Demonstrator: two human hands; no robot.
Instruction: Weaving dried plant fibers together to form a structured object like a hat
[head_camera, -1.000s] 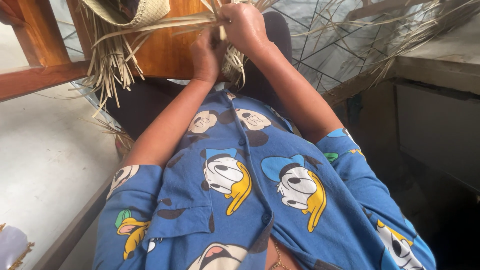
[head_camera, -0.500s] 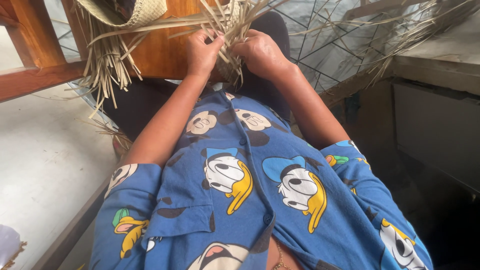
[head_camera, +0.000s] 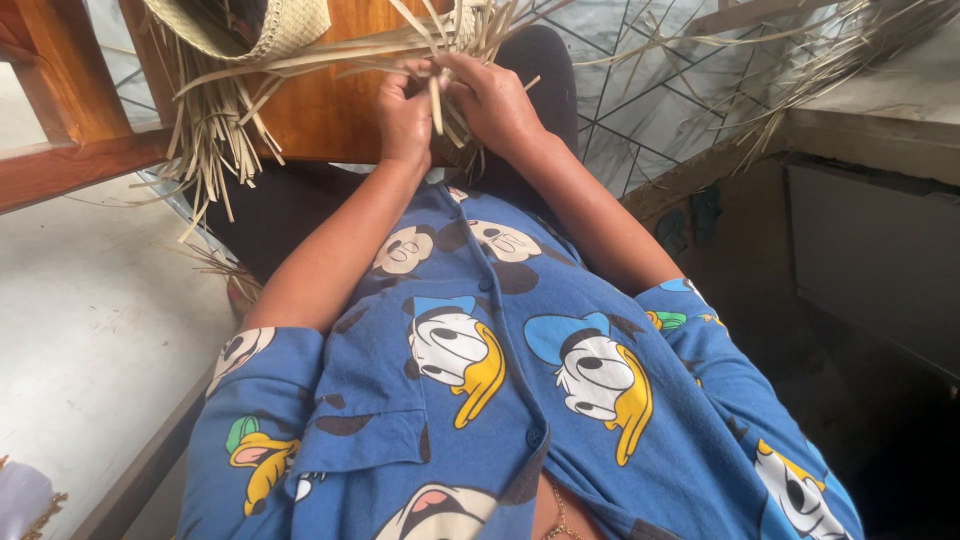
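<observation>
Two hands at work over lap, top centre of view. Wooden chair frame (head_camera: 70, 150) largest item, at left; woven basket (head_camera: 270, 25) rests on it, contents not visible, loose fringe of dry strips (head_camera: 215, 130) hanging from its rim. Left hand (head_camera: 405, 110) and right hand (head_camera: 495, 100) both closed around small woven piece (head_camera: 462, 25), pinching one strip (head_camera: 436, 100) between them. Stray strips (head_camera: 800, 70) litter ledge at right.

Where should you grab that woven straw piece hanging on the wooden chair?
Probably the woven straw piece by its firm plaited band, coming from the front below, since it droops over the wooden chair. Its loose strips dangle and would likely slip through your grip.
</observation>
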